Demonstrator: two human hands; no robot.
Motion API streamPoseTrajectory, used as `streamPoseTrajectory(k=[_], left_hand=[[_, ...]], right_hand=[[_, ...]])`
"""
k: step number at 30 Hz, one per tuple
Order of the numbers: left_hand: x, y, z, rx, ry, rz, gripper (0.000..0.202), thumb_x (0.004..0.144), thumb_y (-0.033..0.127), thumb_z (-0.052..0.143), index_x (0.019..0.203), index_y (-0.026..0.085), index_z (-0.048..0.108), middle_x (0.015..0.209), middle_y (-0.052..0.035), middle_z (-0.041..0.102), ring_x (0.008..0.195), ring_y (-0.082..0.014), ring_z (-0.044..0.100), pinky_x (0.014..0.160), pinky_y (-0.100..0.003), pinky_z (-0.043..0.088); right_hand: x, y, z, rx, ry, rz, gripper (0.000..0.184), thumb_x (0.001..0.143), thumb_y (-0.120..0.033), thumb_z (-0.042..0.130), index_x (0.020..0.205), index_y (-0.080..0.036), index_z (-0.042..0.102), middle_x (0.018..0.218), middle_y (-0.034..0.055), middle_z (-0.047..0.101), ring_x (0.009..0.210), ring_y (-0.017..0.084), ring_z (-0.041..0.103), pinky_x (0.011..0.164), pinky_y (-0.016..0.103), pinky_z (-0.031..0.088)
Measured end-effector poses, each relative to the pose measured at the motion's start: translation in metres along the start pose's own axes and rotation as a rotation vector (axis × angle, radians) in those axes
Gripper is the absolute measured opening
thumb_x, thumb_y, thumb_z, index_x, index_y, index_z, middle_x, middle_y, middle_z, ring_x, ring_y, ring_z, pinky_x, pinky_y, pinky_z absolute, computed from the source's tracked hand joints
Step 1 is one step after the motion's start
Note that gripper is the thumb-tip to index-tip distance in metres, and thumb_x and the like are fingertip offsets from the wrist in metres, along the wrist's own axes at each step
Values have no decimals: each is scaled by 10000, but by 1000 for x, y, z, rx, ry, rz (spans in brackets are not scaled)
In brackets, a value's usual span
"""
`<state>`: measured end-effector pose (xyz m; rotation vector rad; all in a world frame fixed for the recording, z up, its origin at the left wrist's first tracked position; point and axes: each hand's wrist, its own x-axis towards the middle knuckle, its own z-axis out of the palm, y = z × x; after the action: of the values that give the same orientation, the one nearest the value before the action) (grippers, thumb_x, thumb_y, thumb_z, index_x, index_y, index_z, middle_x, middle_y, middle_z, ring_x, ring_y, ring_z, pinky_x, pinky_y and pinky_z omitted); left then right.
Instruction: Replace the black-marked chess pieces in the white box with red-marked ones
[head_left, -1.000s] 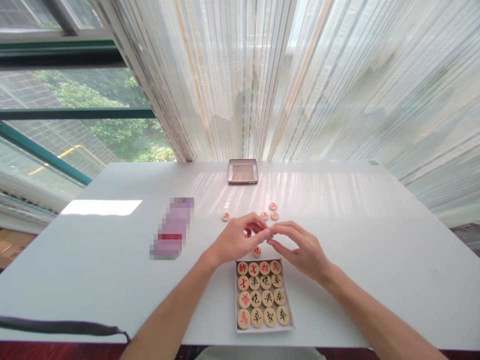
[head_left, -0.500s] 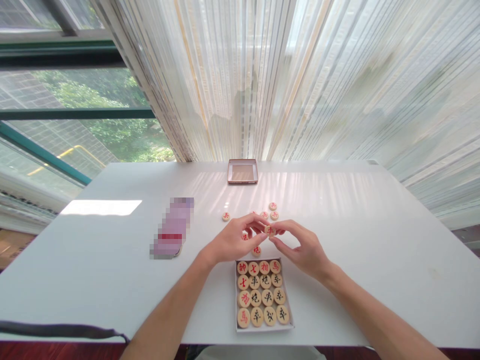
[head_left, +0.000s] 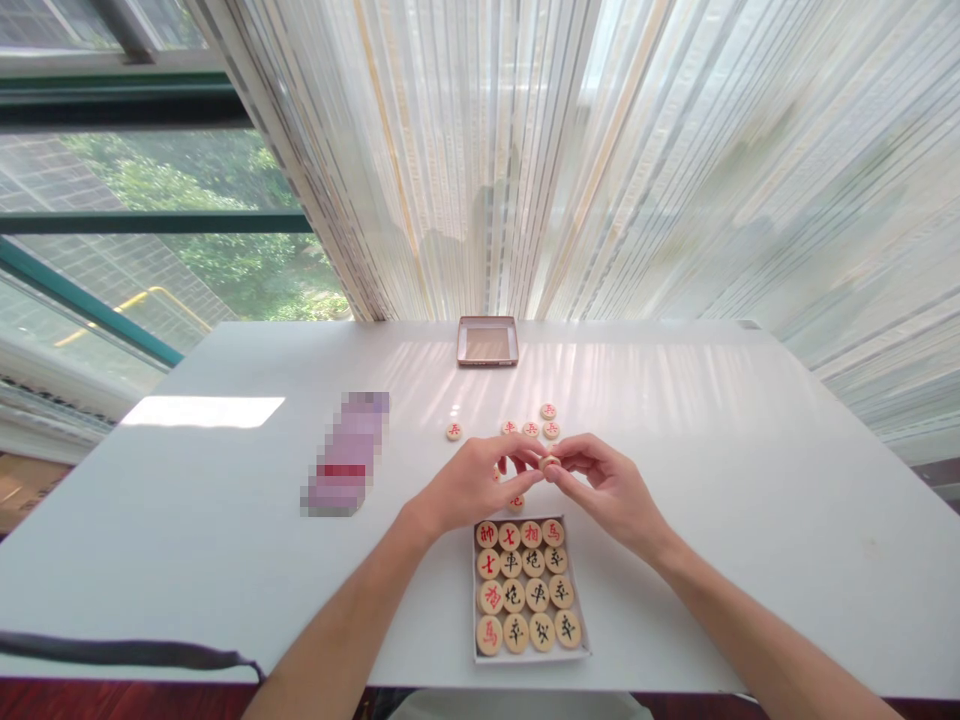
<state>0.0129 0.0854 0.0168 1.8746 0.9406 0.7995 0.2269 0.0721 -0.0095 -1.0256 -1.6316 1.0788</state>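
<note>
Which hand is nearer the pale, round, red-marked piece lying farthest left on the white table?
Left. The left hand is just this side of the piece, slightly to its right; the right hand is farther right, past the left hand.

Two bare forearms [head_left: 352, 600] and a plain pale grey-green garment [head_left: 517, 706], rounded in outline.

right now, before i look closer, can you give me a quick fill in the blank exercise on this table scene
The box holds four rows of ____ pieces each.
The marks in the box's farthest row are all coloured ____.
The left hand and right hand meet at one small round ____.
The purple item lies on the ____-hand side of the box.

Missing words: four; red; piece; left
</note>
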Motion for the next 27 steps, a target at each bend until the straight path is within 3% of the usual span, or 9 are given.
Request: streamPoseTrajectory(k=[6, 19, 27], left_hand=[[0, 0, 0, 1, -21, -2, 154, 934, 238, 657, 1077, 236, 714, 1008, -19, 766, 879, -168, 709, 792, -288, 531], [0, -4, -2, -2, 20, 0, 212, 926, 230, 646, 1134, 229, 689, 982, -34, 741, 842, -164, 682, 743, -283, 524], [0, -2, 0, -107, 41, 17, 193, 939, 236, 635, 1128, 210, 669, 978, -34, 710, 835, -149, 672, 750, -278, 530]], right_hand=[[0, -1, 0, 30, 2, 68, 173, 927, -396, 719, 957, -229, 687, 879, 47, 769, 830, 220, 765, 774, 356, 650], [-1, -1, 2, 180, -68, 10, 184, 981, -324, 651, 1146, -246, 632, 1019, 57, 750, 986, 228, 749, 958, 454, 616], [-1, -1, 3, 179, -56, -43, 175, 964, -291, 677, 1131, -246, 647, 1040, 56, 712, 967, 223, 742, 926, 432, 618]])
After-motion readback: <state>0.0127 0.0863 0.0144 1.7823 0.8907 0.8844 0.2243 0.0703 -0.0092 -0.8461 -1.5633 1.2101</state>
